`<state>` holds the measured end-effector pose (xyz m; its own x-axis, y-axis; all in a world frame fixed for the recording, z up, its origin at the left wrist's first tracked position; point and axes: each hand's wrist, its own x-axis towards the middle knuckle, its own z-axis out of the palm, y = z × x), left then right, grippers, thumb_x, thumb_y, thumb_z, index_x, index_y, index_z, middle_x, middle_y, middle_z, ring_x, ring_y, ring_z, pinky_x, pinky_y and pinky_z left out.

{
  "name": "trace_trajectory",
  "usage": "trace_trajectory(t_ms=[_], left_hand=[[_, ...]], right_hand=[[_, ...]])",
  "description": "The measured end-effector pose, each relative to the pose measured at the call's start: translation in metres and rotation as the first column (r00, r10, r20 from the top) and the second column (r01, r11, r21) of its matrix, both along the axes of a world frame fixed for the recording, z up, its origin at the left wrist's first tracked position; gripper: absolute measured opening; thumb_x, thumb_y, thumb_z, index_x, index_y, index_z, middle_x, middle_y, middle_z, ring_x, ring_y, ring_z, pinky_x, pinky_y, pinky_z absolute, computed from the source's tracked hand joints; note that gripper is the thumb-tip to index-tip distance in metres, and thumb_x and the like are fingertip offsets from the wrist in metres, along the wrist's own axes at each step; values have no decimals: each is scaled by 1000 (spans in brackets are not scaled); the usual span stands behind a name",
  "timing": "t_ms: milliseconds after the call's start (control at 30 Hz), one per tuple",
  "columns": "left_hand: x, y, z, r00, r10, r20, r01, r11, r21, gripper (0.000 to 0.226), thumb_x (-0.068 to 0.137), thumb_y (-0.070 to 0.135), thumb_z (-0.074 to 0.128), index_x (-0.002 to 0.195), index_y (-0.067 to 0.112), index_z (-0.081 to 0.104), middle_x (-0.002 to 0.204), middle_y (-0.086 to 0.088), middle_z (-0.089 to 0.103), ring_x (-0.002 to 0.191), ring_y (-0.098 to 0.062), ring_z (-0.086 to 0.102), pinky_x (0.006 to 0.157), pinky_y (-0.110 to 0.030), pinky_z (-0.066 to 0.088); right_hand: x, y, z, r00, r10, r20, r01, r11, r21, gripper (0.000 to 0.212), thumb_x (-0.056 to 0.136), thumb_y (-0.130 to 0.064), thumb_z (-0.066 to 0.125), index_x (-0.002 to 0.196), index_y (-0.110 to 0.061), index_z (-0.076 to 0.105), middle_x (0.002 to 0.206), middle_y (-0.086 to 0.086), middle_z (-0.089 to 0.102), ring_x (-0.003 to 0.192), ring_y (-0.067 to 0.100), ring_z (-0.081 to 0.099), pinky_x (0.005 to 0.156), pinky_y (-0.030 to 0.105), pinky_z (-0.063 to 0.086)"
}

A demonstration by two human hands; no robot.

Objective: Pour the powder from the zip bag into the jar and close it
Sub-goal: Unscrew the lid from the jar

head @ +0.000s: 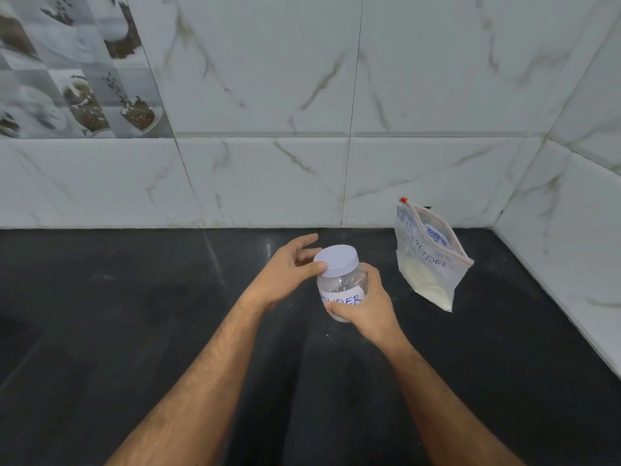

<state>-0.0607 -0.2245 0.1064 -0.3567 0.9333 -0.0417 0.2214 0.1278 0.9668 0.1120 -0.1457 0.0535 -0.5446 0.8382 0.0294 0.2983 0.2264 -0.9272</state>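
Observation:
A clear plastic jar (341, 287) with a white label reading POWDER stands on the black counter (134, 314), its pale lilac lid (337, 260) on top. My right hand (364, 307) grips the jar's body from the right and front. My left hand (285, 270) is at the lid's left edge, thumb on the rim and fingers curved behind it. To the right, a clear zip bag (430, 260) marked POWDER stands upright with its top open and pale powder in its lower corner. An orange slider sits at the top left of the bag.
The marble-tiled wall (302, 163) runs along the back of the counter, and a side wall (571, 247) closes the right corner just behind the bag. Patterned tiles are at the upper left. A few white specks lie on the counter by the jar.

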Motion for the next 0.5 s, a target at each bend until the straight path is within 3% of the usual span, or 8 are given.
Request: trace_trajectory(t_ms=[67,200,367,500], left_hand=[[-3,1,-1,999,26,-23,-26,1000,11,68,88,15,74,148,18,41,127,5,68,117,-7,63,106,-30,47],[2,3,3,998,-23,-61,23,1000,-2,80,79,25,83,148,26,42,141,2,53,123,-6,56,97,-22,48],[11,5,5,995,-48,-86,50,999,17,76,82,31,80,148,27,43,147,2,51,131,-7,51,110,-33,45],[11,1,5,990,-77,-121,76,997,-11,80,81,45,76,149,25,41,149,6,48,130,-5,51,106,-25,45]], right_hand=[[0,-1,-1,1000,1,-9,-1,1000,-1,90,64,-21,92,134,-34,37,125,-11,57,111,13,60,83,19,53],[-4,-11,-3,999,32,-16,-32,999,11,87,61,-28,93,126,-44,37,117,-19,58,103,8,63,78,18,55],[-10,-20,-6,999,54,-8,-53,998,28,88,59,-32,94,127,-44,39,118,-20,59,102,6,64,84,27,60],[-6,-14,-3,1000,23,13,-24,998,63,88,56,-37,92,125,-45,40,115,-21,61,99,4,65,80,26,59]])
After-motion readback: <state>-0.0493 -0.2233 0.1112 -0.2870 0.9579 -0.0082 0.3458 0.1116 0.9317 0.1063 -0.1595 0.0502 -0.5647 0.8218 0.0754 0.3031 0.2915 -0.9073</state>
